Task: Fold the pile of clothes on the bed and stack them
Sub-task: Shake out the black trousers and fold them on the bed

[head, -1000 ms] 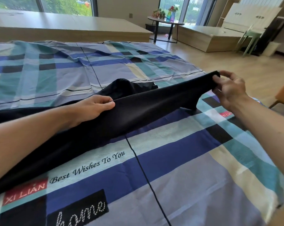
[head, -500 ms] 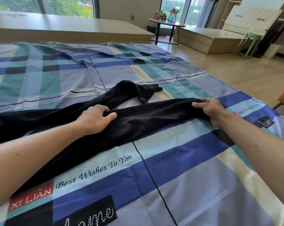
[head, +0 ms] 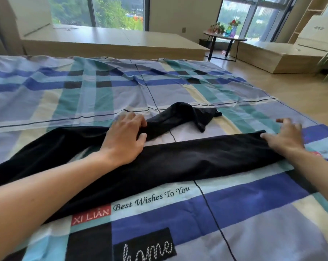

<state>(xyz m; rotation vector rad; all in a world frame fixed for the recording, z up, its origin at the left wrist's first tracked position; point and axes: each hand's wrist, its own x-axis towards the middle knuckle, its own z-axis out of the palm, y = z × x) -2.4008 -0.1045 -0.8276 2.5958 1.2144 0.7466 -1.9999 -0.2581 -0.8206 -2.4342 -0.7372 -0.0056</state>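
Observation:
A pair of black trousers (head: 197, 159) lies across the plaid bed sheet (head: 84, 95). Its near leg is stretched flat from left to right. The far leg (head: 189, 115) is bunched and twisted behind it. My left hand (head: 125, 136) grips the far leg where it meets the body of the trousers, fingers and thumb curled round the cloth. My right hand (head: 283, 138) rests flat on the hem end of the near leg, fingers spread and straight.
The bed's right edge runs along the wooden floor (head: 300, 91). Low wooden platforms (head: 112, 42) stand beyond the bed by the windows. A small round table (head: 225, 37) with flowers stands at the back right.
My right hand has laid the leg's end down on the sheet and let go, now flat on it. My left hand has shifted forward onto the bunched far leg.

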